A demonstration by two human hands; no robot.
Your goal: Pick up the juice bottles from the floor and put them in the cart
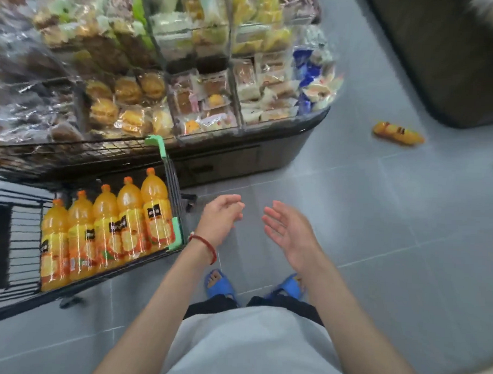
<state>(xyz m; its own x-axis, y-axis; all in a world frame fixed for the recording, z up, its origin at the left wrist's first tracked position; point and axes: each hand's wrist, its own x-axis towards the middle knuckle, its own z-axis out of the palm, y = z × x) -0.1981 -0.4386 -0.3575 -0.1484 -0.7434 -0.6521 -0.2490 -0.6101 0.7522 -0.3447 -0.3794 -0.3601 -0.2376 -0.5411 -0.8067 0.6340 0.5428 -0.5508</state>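
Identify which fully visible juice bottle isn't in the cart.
The bottle lying on the floor tiles, upper right; the other five sit together in the cart.

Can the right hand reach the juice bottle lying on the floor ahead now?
Probably not: the empty right hand hovers well above the floor, and the juice bottle lies on it far ahead. Nothing stands between, so a step and a bend seem needed.

1 wide-angle view from my head looks steeply down at the floor (378,235), close over my own body; the cart (173,180) sits at 9 o'clock, the shelf (269,155) at 11 o'clock.
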